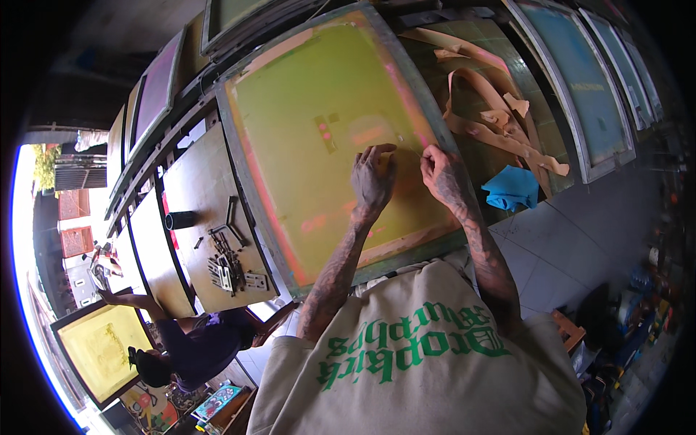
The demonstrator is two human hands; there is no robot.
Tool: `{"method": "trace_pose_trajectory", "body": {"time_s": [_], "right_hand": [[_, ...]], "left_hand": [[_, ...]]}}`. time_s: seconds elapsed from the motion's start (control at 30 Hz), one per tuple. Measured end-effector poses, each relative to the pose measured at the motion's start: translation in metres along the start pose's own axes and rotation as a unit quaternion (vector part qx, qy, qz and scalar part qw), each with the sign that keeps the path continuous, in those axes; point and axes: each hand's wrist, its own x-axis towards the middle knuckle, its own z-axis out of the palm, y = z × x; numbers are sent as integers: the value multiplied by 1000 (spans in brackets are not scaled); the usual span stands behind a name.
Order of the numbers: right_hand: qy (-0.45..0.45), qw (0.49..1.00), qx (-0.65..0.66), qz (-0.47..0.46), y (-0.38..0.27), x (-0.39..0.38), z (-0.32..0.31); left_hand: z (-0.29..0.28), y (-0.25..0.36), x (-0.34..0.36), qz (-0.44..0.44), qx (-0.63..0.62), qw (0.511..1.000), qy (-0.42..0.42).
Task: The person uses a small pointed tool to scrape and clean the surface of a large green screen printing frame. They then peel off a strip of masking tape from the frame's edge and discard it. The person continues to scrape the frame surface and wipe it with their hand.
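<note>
A large screen-printing frame (235,138) with yellow-green mesh lies in front of me, with tan tape and pink stains along its inner edges. My left hand (373,177) is over the lower middle of the mesh, its fingers bent and drawn together; whatever they may hold is hidden. Just to its right, my right hand (441,174) is closed in a pinch at the frame's right border, and I cannot make out what is between the fingertips. A small tape patch (328,134) and a pale pinkish patch (370,130) show on the mesh beyond my hands.
Right of the frame, peeled brown tape strips (500,138) and a blue cloth (510,188) lie on a board. Metal clamps and bolts (228,264) and a black cylinder (181,220) rest on the left board. Another person (192,348) is at lower left, beside a yellow screen (98,341).
</note>
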Motion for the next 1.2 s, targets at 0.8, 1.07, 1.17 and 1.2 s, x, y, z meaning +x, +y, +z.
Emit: {"method": "trace_pose_trajectory", "body": {"time_s": [0.8, 1.07, 1.17, 1.2], "right_hand": [[1, 1000, 14, 14, 2, 12, 29], [61, 998, 15, -16, 2, 19, 42], [64, 997, 33, 0, 8, 16, 40], [46, 998, 33, 9, 11, 15, 34]], "left_hand": [[10, -13, -12, 10, -20, 1000, 17], [7, -11, -8, -1, 4, 1000, 5], [9, -1, 1, 3, 11, 1000, 11], [9, 2, 5, -2, 19, 1000, 0]]}}
